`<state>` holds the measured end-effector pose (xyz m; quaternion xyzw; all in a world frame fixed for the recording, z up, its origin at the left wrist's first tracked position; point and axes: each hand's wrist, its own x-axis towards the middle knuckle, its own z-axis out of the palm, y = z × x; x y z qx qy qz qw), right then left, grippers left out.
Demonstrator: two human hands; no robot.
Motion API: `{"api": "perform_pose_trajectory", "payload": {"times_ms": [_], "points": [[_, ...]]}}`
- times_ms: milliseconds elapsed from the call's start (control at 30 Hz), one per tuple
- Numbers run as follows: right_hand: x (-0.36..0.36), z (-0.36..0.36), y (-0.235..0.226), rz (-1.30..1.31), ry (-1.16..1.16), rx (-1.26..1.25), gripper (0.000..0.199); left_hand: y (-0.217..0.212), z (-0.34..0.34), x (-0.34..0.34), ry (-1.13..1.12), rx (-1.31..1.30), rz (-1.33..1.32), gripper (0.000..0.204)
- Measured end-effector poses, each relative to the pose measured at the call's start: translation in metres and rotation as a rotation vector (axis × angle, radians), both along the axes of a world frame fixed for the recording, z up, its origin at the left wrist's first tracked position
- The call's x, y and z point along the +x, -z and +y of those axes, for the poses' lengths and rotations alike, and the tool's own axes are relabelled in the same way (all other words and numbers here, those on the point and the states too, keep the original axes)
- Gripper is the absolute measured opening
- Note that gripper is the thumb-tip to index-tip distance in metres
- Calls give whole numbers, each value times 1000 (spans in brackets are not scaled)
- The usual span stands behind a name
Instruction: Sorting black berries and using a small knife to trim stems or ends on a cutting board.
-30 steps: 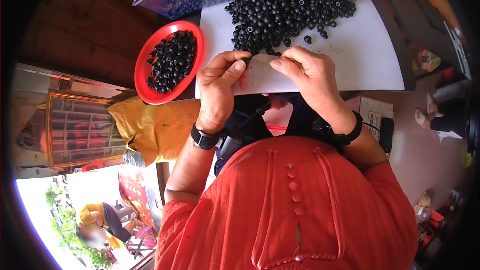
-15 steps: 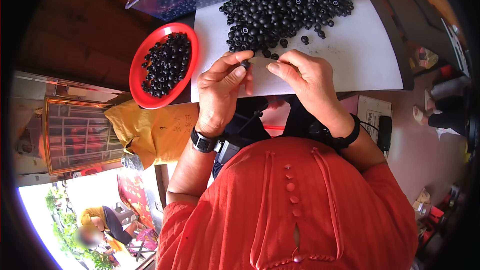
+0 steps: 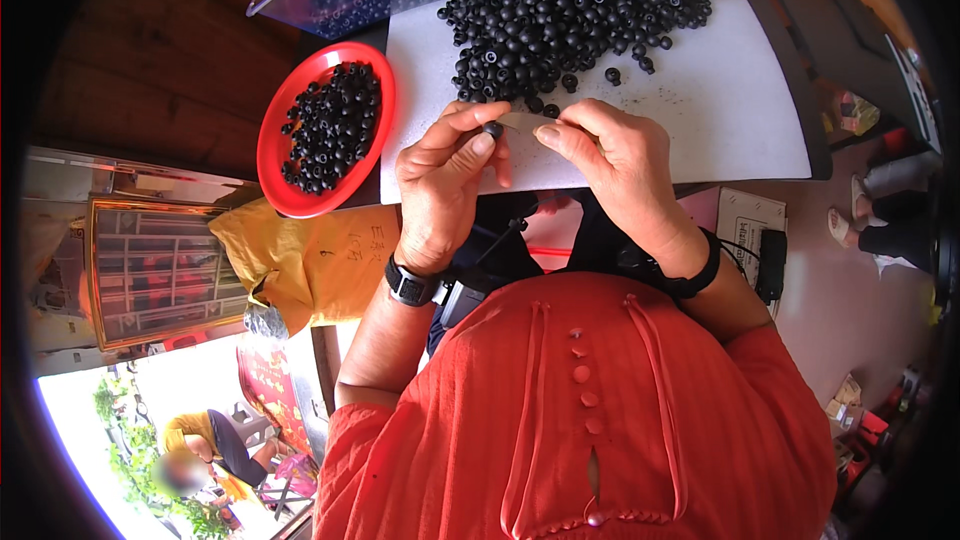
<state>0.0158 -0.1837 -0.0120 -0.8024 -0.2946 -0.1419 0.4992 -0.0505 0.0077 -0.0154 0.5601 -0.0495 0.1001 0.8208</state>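
Head view: the left hand pinches a single black bead between thumb and fingertips, just over the near edge of the white board. The right hand is closed in a pinch too, and a thin pale strip runs from it toward the bead; what that strip is cannot be told. Both hands wear dark wristbands. A heap of black beads covers the far middle of the board, a few loose ones strayed toward the hands. Off the board's left edge stands a red bowl partly filled with the same beads. A yellow bag lies below the bowl.
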Motion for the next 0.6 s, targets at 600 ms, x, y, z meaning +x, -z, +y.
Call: {"api": "perform_pose_trajectory", "payload": {"times_ms": [600], "points": [[-2,-1,1,-2,-1,19,27,2,-1,-2,-15,5,-15,27]]}}
